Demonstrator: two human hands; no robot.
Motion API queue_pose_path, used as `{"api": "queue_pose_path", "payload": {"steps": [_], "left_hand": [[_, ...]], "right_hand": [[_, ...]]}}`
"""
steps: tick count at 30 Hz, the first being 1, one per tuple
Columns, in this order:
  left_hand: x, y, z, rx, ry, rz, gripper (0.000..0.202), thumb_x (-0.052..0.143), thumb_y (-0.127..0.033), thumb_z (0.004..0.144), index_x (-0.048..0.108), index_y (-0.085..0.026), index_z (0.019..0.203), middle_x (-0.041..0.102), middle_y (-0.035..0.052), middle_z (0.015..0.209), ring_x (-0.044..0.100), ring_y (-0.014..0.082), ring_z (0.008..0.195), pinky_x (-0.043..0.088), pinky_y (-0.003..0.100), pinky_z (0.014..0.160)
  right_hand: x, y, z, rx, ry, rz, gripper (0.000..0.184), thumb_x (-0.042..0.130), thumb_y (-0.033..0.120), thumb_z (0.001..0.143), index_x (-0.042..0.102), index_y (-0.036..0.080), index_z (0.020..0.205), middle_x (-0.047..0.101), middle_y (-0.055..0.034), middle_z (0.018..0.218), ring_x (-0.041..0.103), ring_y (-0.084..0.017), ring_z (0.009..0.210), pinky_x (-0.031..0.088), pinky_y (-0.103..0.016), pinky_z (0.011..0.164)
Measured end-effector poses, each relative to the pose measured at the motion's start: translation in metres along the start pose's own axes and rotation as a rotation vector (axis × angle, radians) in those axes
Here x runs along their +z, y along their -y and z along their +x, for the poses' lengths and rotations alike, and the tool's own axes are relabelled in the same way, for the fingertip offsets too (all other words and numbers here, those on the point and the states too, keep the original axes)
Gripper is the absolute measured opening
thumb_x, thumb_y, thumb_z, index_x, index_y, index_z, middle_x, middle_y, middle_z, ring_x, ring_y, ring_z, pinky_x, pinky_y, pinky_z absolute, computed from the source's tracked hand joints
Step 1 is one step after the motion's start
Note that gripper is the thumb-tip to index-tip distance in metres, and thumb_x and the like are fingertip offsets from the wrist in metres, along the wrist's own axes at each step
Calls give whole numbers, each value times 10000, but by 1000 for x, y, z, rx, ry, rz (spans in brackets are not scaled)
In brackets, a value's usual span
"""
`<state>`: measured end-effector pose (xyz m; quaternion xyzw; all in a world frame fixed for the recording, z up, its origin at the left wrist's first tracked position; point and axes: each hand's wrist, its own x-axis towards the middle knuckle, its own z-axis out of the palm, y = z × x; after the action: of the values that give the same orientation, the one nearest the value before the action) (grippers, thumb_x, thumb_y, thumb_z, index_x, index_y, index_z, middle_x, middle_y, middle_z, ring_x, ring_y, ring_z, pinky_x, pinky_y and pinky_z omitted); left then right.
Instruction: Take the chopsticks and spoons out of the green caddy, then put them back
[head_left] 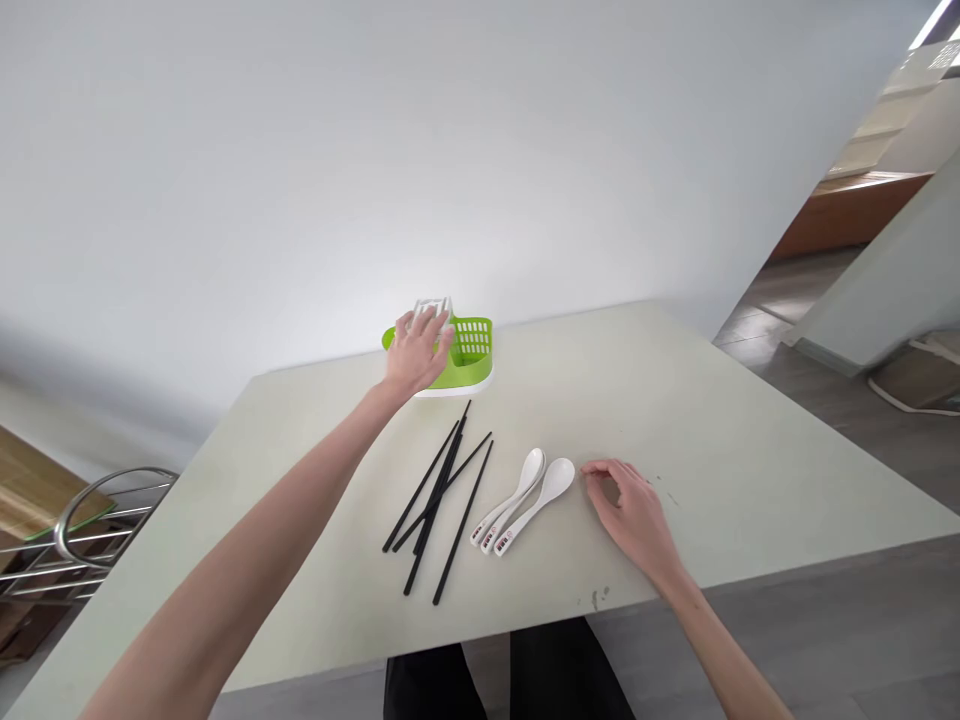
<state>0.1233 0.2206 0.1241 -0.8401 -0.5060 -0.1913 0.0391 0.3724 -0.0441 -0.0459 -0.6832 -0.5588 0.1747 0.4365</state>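
The left hand (418, 352) was over the basket's (472, 374) left side, fingers spread across its white piece (433, 302); whether they gripped it, I could not tell. Chopsticks (435, 500) lay in front of the basket, spoons (558, 478) in front and rightward. Beyond them, right of the basket, the right hand (630, 505) was half-curled, empty.

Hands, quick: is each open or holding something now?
Left hand: over the green basket; grip cannot be told.
Right hand: loosely open beside the spoons, nothing visibly held.
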Motion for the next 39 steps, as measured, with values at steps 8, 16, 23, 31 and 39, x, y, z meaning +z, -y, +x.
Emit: {"api": "queue_pose_path", "payload": {"steps": [8,16,23,31,39], "left_hand": [[-4,-30,-12,87,15,11,576,303,-520,1099,509,-293,1586,470,47,1659,331,366,1486,454,567,1151],[-8,-56,-35,135,-5,34,574,304,-543,1096,536,-308,1567,502,62,1634,370,385,1448,493,598,1090],[-19,-46,-53,285,12,-157,545,305,-491,1111,501,-269,1568,504,68,1624,360,325,1505,403,543,1204],[-2,15,-164,4,-18,-295,319,429,-413,1068,632,-239,1242,647,92,1111,615,253,1099,510,427,1021],[32,35,-231,-157,155,-346,326,545,-520,997,620,-236,1138,635,47,975,621,254,987,507,451,976]], "right_hand": [[0,-3,-1,10,5,18,229,498,412,1011,676,271,1038,751,-73,1109,661,-281,1089,523,-449,924],[-1,-2,-1,9,0,13,252,505,436,991,688,263,1014,754,-89,1099,674,-284,1059,522,-451,924],[-2,-2,-3,0,-10,16,274,513,459,995,695,255,1013,754,-96,1099,676,-282,1049,521,-446,937],[-3,0,-3,6,-2,14,274,516,464,996,691,254,1013,754,-96,1094,672,-287,1049,519,-458,936],[-5,-2,-5,35,4,-20,300,528,495,989,698,251,1024,754,-105,1121,673,-295,1068,540,-438,880]]}}
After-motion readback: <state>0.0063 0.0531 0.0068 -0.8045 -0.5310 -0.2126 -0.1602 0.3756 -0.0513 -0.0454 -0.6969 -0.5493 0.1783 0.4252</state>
